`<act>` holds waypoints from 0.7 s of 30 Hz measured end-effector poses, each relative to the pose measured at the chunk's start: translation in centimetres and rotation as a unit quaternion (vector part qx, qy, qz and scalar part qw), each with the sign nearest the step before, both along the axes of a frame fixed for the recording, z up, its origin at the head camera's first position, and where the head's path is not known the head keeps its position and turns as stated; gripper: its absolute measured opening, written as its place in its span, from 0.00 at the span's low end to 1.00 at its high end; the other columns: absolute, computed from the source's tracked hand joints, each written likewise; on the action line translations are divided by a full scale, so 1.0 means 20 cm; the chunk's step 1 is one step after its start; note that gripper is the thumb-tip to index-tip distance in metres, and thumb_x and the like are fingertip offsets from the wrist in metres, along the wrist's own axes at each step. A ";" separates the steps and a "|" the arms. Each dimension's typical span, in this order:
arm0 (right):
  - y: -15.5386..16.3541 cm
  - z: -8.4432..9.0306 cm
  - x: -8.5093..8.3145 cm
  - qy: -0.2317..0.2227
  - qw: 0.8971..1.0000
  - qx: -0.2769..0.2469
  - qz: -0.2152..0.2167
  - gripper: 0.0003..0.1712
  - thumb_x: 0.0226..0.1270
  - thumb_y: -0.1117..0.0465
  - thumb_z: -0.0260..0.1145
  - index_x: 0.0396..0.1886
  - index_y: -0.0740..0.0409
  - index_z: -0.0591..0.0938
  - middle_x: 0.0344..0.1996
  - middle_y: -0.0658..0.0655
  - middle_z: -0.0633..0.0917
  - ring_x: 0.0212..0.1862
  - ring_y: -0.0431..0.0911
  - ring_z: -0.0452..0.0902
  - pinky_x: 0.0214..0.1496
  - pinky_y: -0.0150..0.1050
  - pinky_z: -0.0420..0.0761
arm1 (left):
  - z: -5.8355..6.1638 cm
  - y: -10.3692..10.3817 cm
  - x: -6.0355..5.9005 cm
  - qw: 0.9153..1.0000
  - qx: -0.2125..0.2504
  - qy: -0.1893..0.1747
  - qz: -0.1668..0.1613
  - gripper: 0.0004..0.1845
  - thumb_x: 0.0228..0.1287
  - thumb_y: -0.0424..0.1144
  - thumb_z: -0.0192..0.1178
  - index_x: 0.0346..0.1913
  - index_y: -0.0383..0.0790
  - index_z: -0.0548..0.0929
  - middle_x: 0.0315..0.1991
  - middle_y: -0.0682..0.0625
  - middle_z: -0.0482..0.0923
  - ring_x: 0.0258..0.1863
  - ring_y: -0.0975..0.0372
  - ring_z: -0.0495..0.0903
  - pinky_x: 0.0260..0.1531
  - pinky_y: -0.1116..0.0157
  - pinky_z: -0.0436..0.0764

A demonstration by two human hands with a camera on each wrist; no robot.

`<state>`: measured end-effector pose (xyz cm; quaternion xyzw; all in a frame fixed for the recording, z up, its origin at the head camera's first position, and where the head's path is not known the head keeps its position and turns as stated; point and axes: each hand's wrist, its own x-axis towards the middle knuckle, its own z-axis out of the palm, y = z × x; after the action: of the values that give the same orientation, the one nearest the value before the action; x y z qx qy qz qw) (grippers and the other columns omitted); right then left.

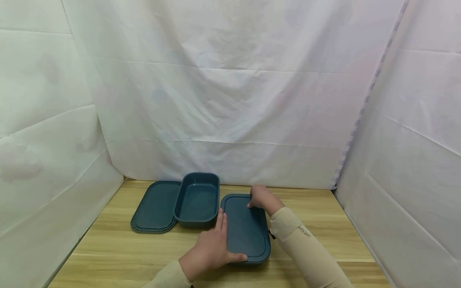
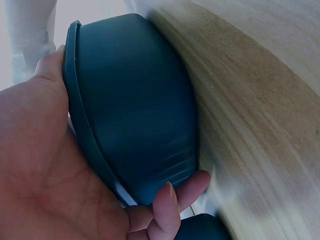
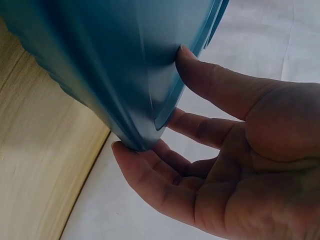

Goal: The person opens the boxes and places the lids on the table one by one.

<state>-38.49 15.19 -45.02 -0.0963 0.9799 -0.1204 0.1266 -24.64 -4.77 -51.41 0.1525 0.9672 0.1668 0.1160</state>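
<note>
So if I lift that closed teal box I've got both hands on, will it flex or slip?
The closed box looks like rigid moulded plastic, so probably stiff and light. Its smooth, rounded walls may be slippery; the lid rim gives the left hand and right hand some purchase.

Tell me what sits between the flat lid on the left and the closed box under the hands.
In the head view, an open container sits between the flat lid and the closed box, its left rim overlapping the lid.

A light wooden table (image 1: 317, 224) fills the lower view. At its ten o'clock lies a flat dark teal plastic lid (image 1: 155, 207); an open dark teal rectangular plastic container (image 1: 197, 200) overlaps its right edge. Creased white cloth (image 1: 230, 100) hangs around.
</note>
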 end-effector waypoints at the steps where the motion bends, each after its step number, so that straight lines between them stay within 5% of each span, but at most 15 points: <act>1: 0.00 0.00 0.00 0.000 1.000 0.002 0.001 0.28 0.70 0.59 0.84 0.63 0.69 0.87 0.55 0.64 0.89 0.56 0.58 0.87 0.60 0.53 0.86 | 0.00 0.00 0.00 1.000 0.000 0.000 0.000 0.80 0.49 0.93 0.60 0.91 0.37 0.49 0.92 0.41 0.32 0.20 0.62 0.76 0.22 0.59 0.76; 21: 0.01 0.01 0.00 0.027 0.999 0.013 0.013 0.29 0.68 0.58 0.85 0.62 0.69 0.88 0.55 0.65 0.89 0.57 0.60 0.86 0.61 0.54 0.86 | 0.00 0.00 0.00 1.000 -0.010 0.004 0.002 0.81 0.48 0.93 0.60 0.91 0.37 0.50 0.92 0.41 0.33 0.22 0.61 0.78 0.22 0.58 0.77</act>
<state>-38.54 15.30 -44.77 -0.1109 0.9830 -0.1033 0.1032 -24.66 -4.67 -51.43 0.1497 0.9695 0.1572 0.1135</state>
